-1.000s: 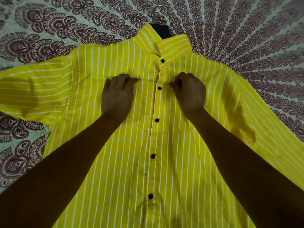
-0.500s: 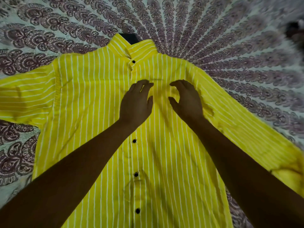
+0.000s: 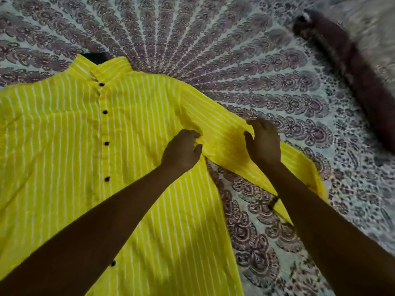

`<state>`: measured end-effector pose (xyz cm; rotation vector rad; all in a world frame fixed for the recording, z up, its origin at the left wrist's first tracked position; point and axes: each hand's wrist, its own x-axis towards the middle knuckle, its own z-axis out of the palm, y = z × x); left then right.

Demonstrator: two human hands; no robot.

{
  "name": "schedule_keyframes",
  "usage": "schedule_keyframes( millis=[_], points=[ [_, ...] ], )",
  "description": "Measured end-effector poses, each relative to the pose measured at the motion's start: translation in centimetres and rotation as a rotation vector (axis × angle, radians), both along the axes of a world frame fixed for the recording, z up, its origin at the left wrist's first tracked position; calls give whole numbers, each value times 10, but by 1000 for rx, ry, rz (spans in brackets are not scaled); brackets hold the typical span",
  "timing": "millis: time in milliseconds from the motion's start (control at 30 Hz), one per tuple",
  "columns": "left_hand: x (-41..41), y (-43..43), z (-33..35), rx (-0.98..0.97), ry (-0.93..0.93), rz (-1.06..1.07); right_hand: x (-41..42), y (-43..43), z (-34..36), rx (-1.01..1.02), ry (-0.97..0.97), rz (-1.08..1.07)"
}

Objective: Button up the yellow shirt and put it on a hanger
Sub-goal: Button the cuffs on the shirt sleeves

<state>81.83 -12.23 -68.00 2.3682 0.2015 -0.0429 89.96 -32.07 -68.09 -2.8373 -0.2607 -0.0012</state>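
Smoothing, I judge: left hand [image 3: 181,151] pinches the yellow white-striped fabric shirt [image 3: 64,146], right hand [image 3: 264,143] alongside grips its sleeve [image 3: 224,141].

Head-height, downward, close over shirt [image 3: 132,129]

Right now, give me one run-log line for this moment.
yellow shirt: buttoned, flat on patterned bedspread | left hand: pinches fabric by sleeve seam | right hand: grips sleeve edge | phase: likely straightening sleeve
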Motion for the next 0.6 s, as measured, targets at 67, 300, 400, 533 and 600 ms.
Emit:
schedule_keyframes(
  millis=[67, 300, 400, 533, 600],
  points=[
    [-2, -24, -12, 16, 50, 58, 9, -37, -10, -124, 131, -76],
    [9, -83, -32, 172, -17, 265, 47, -106, -29, -83, 356, 182],
    [6, -81, -39, 301, -89, 363, 66, -115, -20, 87, 309, 67],
    [5, -75, -41, 281, -28, 525, 112, -135, -19, 78, 270, -32],
    [3, -70, -43, 432, -12, 463, 131, -138, -24, 19, 309, -43]
  ],
)
